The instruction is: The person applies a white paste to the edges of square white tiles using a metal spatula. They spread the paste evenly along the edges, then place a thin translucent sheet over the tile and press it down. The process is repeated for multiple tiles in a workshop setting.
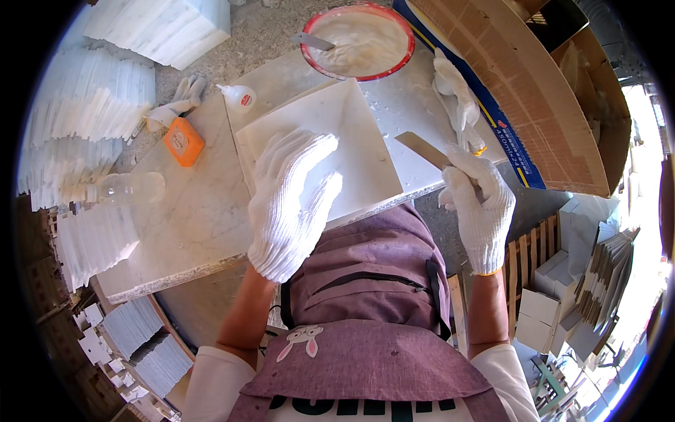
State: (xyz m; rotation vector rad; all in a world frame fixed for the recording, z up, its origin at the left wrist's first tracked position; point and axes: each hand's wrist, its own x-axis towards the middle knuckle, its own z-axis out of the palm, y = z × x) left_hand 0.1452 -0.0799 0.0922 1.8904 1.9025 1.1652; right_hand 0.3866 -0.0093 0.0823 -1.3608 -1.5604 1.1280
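Observation:
My left hand (292, 204), in a white knit glove, hovers over or rests on a square white marble-like tile (362, 151); contact cannot be made out. Its fingers are stretched out and the thumb stands apart, with nothing between them. The tile lies near the front edge of a stone-topped table (190, 218), another pale edge showing along its far side. To the right of the tile, my gloved right hand (481, 200) is closed around a flat scraper (420, 149), its blade pointing left toward the tile.
A red-rimmed basin (365, 46) of creamy paste, with a spatula in it, stands at the back. A white squeeze bottle (239, 96), an orange container (184, 142) and a clear bottle (133, 188) are left. Spare gloves (455, 91) lie beside a cardboard box (520, 77). Tile stacks (91, 105) line the left.

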